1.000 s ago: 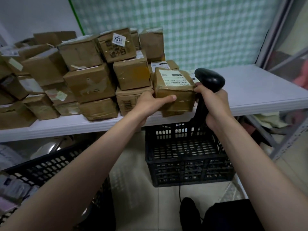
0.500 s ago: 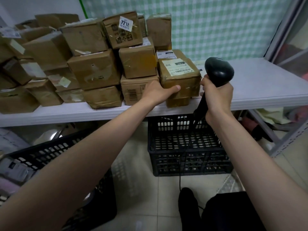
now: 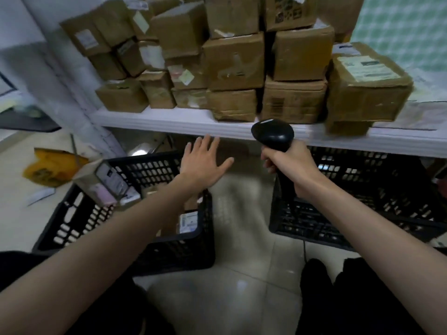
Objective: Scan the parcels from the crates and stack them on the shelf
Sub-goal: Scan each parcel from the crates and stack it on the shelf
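Brown, dented cardboard parcel with a white label (image 3: 367,91) sits on the white shelf (image 3: 169,120); left hand (image 3: 202,163) spread empty, right hand (image 3: 289,165) grips the black handheld scanner (image 3: 273,134).

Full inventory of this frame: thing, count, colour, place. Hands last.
Cardboard parcels: a stack of many, exact count unclear, brown, on the shelf, several layers high.
Labelled parcel: one, brown with white label, right end of the stack, on top of a smaller box.
Shelf: one, white, above the crates.
Left crate: one, black, on the floor, holding parcels.
Right crate: one, black, under the shelf; contents unclear.
Yellow bag: one, on the floor at left.
Scanner: one, black, in the right hand.
Left hand: fingers spread, holding nothing, above the left crate.
Right hand: grips the scanner's handle.
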